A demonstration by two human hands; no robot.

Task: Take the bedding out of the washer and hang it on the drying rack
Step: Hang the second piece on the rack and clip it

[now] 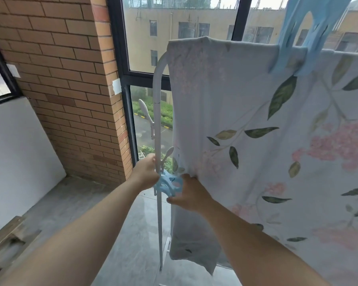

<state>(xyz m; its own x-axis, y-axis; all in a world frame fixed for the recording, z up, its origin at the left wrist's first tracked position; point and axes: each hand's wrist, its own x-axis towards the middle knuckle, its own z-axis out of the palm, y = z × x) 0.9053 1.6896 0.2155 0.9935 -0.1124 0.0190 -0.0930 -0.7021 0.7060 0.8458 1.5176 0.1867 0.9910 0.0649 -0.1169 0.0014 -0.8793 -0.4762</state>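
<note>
A: Where was the bedding [246,120] in the head camera's picture?

B: It hung over the top bar of the drying rack [158,89]. It was white with pink flowers and green leaves. A big blue clip [293,56] pinched it to the bar up high.

A: What were the hands doing?

B: Both were low down by the rack's white side pole. The left hand [146,169] had its fingers curled round the pole, I think, but the pole hid the tips. The right hand [191,194] held a small blue clip [171,185], with fingers on top and thumb below. The clip was right at the pole and beside the side edge of the bedding.

A: So what could have gone wrong?

B: The clip might have bitten only the pole and missed the cloth. Then the loose side could have flapped or slid along the bar.

A: Anything else?

B: The clip could have popped out of the fingers and dropped to the floor [122,234]. A hard tug on the edge could have pulled the bedding crooked. It might even have come off the top bar where no clip held it. The low corner also hung near the floor, so a slip could have made it dirty.

A: Was the job almost done?

B: I thought so. The bedding was up, and only the pinning was left.
</note>
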